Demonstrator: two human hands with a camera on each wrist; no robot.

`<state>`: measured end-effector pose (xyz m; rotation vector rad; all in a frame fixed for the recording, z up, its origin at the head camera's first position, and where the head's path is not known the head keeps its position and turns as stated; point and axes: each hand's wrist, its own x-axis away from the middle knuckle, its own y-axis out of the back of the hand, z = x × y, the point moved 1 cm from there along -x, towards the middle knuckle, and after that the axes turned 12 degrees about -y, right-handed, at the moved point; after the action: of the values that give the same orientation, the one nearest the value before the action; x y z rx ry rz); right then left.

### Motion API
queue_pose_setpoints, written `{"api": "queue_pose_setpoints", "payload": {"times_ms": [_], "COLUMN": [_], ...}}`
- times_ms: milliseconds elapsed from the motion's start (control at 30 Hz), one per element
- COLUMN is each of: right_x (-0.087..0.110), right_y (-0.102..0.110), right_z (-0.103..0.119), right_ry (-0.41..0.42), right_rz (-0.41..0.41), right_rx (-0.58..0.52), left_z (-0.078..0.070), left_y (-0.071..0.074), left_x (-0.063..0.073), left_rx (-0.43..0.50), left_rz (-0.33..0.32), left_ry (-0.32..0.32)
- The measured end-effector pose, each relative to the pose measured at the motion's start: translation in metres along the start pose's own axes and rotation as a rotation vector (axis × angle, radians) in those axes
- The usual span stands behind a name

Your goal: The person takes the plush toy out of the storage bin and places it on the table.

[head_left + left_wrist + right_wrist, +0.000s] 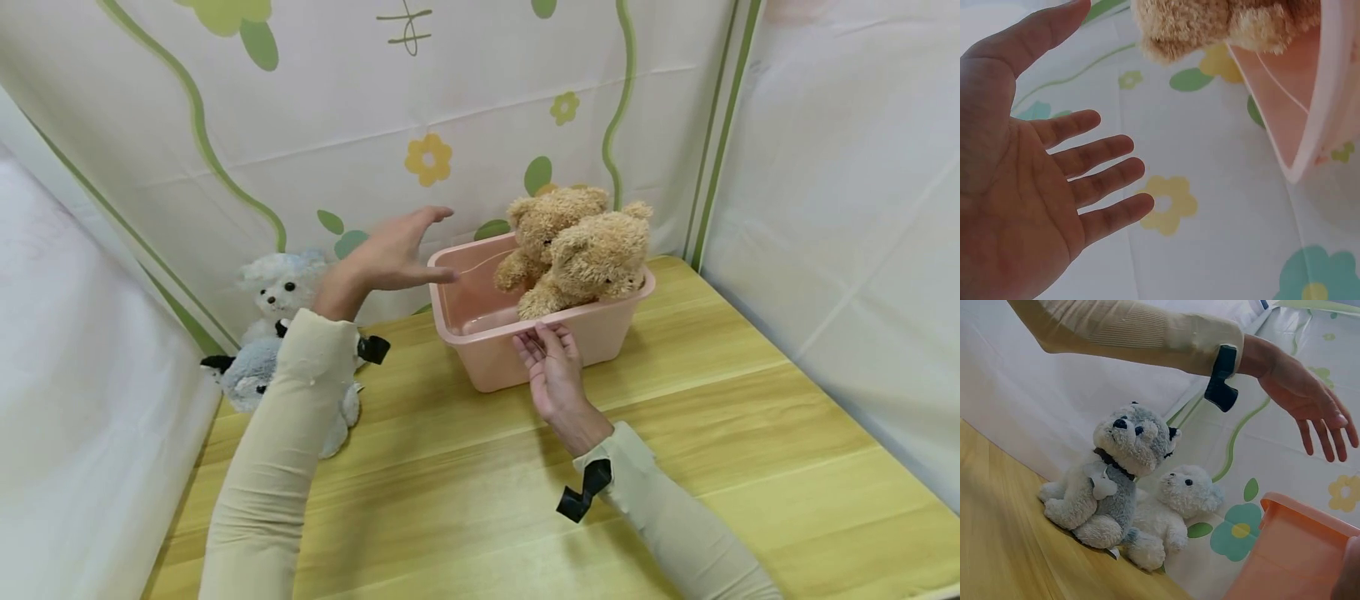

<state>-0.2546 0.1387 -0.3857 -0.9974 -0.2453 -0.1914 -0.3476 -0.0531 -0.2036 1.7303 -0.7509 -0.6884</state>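
A pink plastic bin stands on the table with two curly tan teddy bears, a rear one and a front one, leaning at its right end. My right hand holds the bin's near side, thumb at the rim and fingers against the wall just below. Over the bin's left end hovers my left hand, empty, thumb and fingers spread wide. The left wrist view shows its bare palm, apart from the bin. In the right wrist view, only a dark sliver of the right hand appears at the lower right edge.
Left of the bin sit a grey-and-white plush dog and a white plush toy, partly behind my left forearm in the head view. The wooden table meets a flower-printed curtain behind, with white cloth at both sides.
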Motion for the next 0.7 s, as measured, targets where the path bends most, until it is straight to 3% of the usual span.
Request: {"api": "queue_pose_setpoints", "payload": {"times_ms": [333,700], "right_x": [0.002,0.002], "right_y": [0.0,0.0], "right_z": [0.0,0.0], "right_ry": [0.0,-0.006], "right_rz": [0.005,0.028], "right_rx": [0.0,0.019], "left_z": [-0.023,-0.05], "left_y": [-0.01,-0.016], "left_x": [-0.029,-0.058], "left_rx": [0.081,0.172], "left_rz": [-0.04,-0.046], "left_ry": [-0.103,-0.171]}}
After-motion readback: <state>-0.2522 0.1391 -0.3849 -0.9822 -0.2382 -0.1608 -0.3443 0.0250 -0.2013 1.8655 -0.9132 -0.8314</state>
